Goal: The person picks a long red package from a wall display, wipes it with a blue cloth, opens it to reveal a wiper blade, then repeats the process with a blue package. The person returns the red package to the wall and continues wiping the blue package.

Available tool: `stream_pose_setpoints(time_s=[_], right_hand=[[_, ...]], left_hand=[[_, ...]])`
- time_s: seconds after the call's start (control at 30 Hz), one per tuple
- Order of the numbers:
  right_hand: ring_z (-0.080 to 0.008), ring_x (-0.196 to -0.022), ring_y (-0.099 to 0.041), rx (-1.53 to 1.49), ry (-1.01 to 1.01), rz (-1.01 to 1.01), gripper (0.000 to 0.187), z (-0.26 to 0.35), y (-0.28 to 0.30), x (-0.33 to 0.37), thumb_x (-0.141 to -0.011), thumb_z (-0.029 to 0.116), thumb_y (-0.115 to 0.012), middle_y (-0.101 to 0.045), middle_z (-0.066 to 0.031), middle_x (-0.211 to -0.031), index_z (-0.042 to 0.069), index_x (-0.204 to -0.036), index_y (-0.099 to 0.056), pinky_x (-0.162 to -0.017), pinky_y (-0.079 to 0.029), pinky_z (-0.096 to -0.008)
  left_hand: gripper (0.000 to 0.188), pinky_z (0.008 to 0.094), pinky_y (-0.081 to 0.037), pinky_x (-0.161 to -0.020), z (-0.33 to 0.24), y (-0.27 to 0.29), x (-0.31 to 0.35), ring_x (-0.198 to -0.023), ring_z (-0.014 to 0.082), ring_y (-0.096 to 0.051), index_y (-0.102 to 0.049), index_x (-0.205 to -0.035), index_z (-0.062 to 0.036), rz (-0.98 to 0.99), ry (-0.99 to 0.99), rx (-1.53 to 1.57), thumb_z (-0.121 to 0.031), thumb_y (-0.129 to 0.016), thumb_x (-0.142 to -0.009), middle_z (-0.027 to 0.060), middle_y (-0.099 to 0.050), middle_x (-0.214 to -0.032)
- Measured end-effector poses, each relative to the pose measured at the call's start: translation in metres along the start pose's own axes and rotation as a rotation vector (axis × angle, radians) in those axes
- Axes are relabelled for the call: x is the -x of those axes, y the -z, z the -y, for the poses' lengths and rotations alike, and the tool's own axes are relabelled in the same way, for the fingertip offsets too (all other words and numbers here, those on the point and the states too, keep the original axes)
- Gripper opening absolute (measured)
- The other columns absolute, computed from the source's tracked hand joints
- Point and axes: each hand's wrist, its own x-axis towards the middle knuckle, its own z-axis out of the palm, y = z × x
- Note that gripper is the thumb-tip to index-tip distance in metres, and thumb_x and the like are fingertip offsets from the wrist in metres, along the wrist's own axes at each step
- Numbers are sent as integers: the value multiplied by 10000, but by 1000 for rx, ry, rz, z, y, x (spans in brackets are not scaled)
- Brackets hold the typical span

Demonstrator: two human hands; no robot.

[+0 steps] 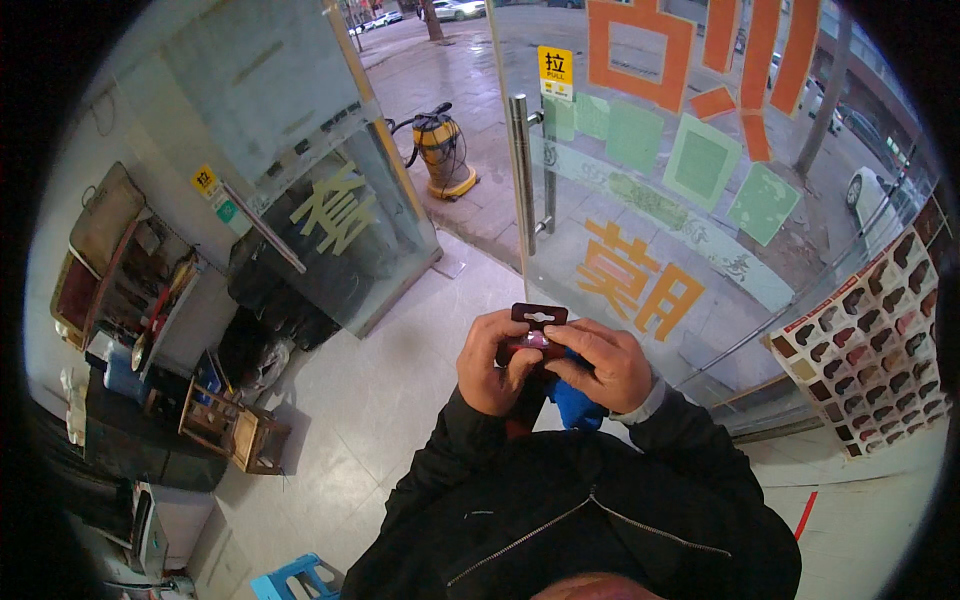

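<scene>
Left hand (pixel 487 362) and right hand (pixel 612 366); fingers curled nearly closed around a small hang-tab package (pixel 536 338)

the person wears a black jacket (pixel 620 490) with long, matching sleeves (pixel 690 440), the dark cloth creased into soft folds at the arms. a toothed, silvery zip (pixel 520 540) spreads across the front in two slanting lines that meet at a small pull (pixel 592 493), and a short pale mark (pixel 479 514) sits to its left. a light grey cuff (pixel 648 403) rings the right wrist, and the left hand (pixel 490 360) and right hand (pixel 605 365) are bare.

1 wooden chair (pixel 244 437) stands on pale floor tiles (pixel 335 440) — 2 glass doors (pixel 625 170) beyond.
</scene>
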Motion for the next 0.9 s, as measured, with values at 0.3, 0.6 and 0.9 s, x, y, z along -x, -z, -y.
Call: stream_pose_setpoints(time_s=[0.3, 0.6, 0.9], right_hand=[[-346, -906, -760, 37, -3, -4, 477, 1, 6, 0, -846, 77, -852, -729, -154, -1119, 52, -1289, -677, -727, -609, -364], [-329, -917, -759, -19, -119, -34, 575, -8, -1, 10, -839, 88, -873, -731, -177, -1142, 43, -1351, -616, -741, -604, -364], [-149, -696, -662, -152, -314, -5, 762, -10, -6, 10, -846, 124, -884, -746, -145, -1146, 53, -1502, -502, -613, -516, -290]], left_hand=[[440, 359, -578, -849, 2, -1, 3, -1020, 305, -712, -671, -1199, -34, 55, 50, 64, -247, -875, -873, 169, -698, -1193], [727, 370, -536, -1013, 13, -6, 16, -1168, 250, -679, -479, -1432, -15, 60, 215, 236, -275, -870, -877, 150, -646, -1301], [695, 285, -528, -852, 12, -8, 10, -1022, 167, -692, -540, -1411, 10, -12, 359, 503, -218, -900, -862, 116, -720, -1226]])
